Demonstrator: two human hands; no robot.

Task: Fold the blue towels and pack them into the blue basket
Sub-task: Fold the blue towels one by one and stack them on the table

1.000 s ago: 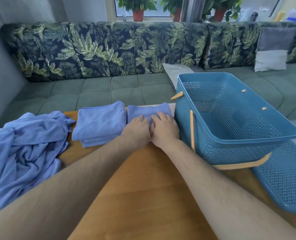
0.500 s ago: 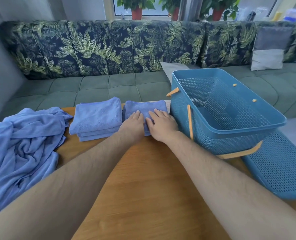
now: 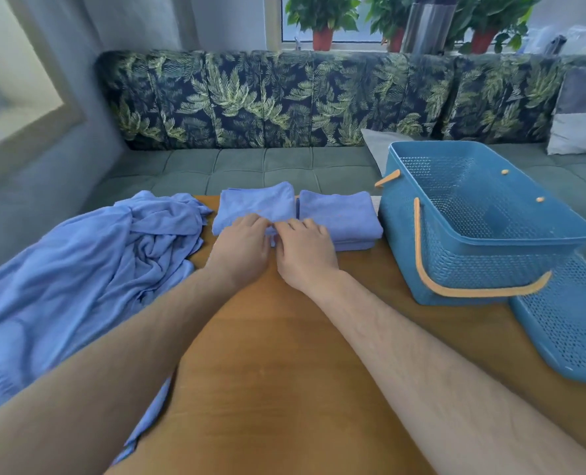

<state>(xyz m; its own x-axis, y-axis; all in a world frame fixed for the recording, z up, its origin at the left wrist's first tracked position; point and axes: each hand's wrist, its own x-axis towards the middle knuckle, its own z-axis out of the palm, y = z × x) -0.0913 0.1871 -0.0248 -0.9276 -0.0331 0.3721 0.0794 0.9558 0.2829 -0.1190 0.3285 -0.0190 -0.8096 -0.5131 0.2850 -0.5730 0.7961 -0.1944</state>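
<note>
Two stacks of folded blue towels lie side by side at the table's far edge: the left stack and the right stack. My left hand curls its fingers over the near right corner of the left stack. My right hand curls its fingers over the near left corner of the right stack. The two hands almost touch at the gap between the stacks. The blue perforated basket with an orange handle stands just right of the right stack, and no towel is visible inside it. A heap of unfolded blue towels lies on the left.
The blue perforated lid lies flat at the right table edge, partly under the basket. The wooden table reaches to a green sofa with leaf-print cushions. Potted plants stand on the windowsill.
Both hands were pressing flat on the right stack. They have slid left to the gap between the stacks and their fingers have curled. The view has shifted, so the basket sits further right.
</note>
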